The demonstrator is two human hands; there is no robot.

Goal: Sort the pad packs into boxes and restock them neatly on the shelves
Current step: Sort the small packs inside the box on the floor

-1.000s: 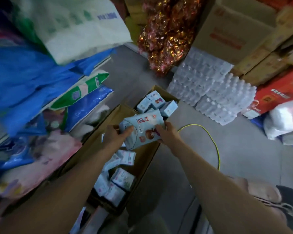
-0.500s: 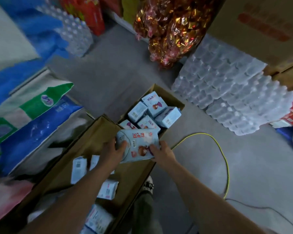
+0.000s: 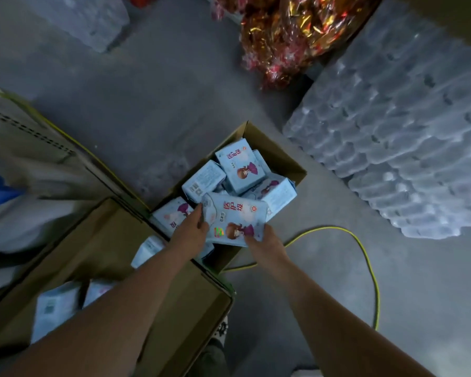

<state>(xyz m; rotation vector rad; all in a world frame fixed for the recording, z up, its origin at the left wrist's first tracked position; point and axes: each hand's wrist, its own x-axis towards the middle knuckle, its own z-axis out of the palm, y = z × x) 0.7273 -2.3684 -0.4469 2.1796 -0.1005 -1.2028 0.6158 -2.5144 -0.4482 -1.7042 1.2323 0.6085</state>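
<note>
Gripping the pad pack (image 3: pixel 233 221) at both ends, the left hand (image 3: pixel 191 231) and right hand (image 3: pixel 259 238) have carried it forward from the large box (image 3: pixel 114 240) to just over the small box (image 3: pixel 278 153), ready for release.

Both hands, left hand (image 3: pixel 190 230) and right hand (image 3: pixel 264 242), hold a pad pack (image 3: pixel 234 219) over the small box (image 3: pixel 272 156).

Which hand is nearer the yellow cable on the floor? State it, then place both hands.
Right. The right hand grips the held pad pack at its cable-side edge; the left hand grips the opposite edge, farther from the yellow cable.
</note>
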